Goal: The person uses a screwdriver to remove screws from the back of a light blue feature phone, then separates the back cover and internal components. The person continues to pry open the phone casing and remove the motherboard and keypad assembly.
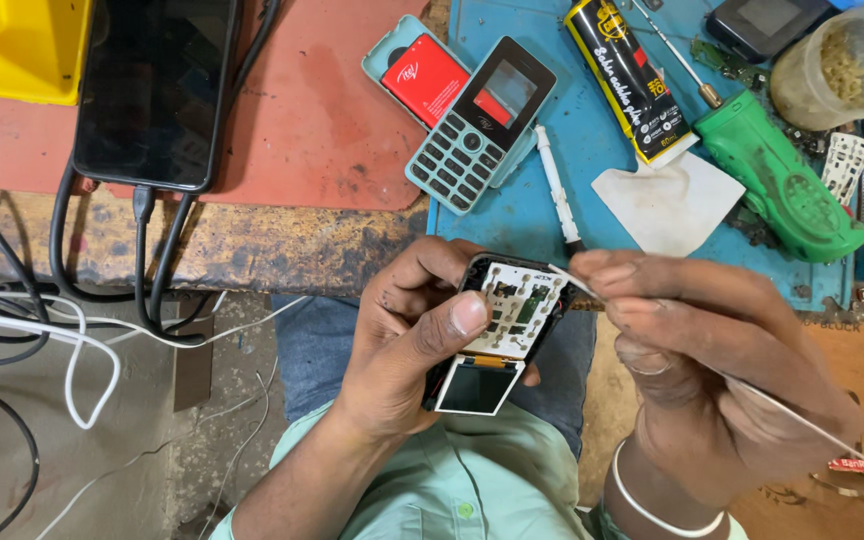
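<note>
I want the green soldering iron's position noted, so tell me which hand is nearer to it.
Right. The right hand, pinching a thin probe, sits just below the green soldering iron. The left hand, gripping the opened phone, is farther off to its lower left.

My hands work off the desk's (252,250) near edge, with open room below. Straight ahead, a teal phone (480,125), white pen (557,185), glue tube (627,80) and green tool (782,180) crowd the blue mat (512,215).
</note>
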